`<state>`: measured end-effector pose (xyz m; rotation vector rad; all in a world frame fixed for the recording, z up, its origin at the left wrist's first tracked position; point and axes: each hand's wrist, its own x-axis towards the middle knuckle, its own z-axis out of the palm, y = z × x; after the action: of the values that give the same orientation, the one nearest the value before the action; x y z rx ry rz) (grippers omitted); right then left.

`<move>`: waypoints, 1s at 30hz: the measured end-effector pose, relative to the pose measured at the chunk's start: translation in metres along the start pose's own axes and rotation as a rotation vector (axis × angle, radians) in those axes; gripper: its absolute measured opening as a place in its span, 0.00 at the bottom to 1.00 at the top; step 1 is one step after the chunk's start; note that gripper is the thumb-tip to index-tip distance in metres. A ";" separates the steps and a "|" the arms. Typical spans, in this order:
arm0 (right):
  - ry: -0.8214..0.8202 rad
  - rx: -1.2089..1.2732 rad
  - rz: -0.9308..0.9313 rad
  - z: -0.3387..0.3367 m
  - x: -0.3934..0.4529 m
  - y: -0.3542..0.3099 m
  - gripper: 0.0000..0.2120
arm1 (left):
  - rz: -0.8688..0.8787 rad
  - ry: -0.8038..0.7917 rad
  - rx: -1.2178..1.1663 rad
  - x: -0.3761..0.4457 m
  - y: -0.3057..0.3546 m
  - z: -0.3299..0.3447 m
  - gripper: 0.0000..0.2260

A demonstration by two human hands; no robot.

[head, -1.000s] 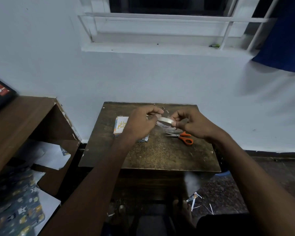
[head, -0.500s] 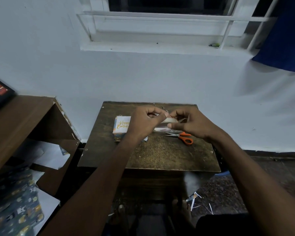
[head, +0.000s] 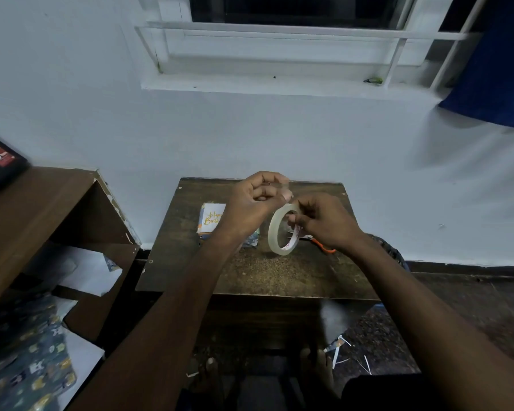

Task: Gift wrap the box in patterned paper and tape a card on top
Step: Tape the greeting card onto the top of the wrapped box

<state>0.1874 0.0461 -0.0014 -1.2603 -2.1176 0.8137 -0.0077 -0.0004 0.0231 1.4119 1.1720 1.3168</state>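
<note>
Fingers of the right hand [head: 324, 222] hook through the translucent clear tape roll [head: 282, 229], gripping it upright above the dark wooden bench [head: 250, 271]. The left hand [head: 257, 200] pinches the pulled tape end. Behind it, the wrapped box with white birthday card [head: 212, 222] lies on the bench; orange-handled scissors [head: 324, 247] sit under the right wrist.

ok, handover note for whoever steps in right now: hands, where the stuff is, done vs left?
Left hand: raised above the table, fingers pinching what looks like the pulled-out tape end.
Right hand: holds the tape roll upright, fingers through its core.
Wrapped box lies on the table behind the left wrist, birthday card on top of it. Orange scissors lie behind the right hand.
Done: box appears wrapped, card placed on it.
Left: pull and cut a strip, tape the card down. No tape on the card that I can see.
</note>
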 end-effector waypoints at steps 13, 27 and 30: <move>-0.178 -0.627 0.246 -0.027 -0.007 0.014 0.14 | 0.096 -0.029 0.265 0.000 -0.005 0.000 0.11; -0.135 -0.518 0.237 -0.040 -0.004 0.011 0.09 | 0.014 -0.031 0.302 -0.001 -0.003 -0.002 0.18; -0.092 -0.223 0.197 -0.055 -0.008 0.005 0.14 | -0.004 -0.045 0.296 0.002 -0.007 -0.004 0.19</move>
<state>0.2327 0.0527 0.0312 -1.5959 -2.2308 0.7443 -0.0118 0.0025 0.0170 1.6377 1.3810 1.1355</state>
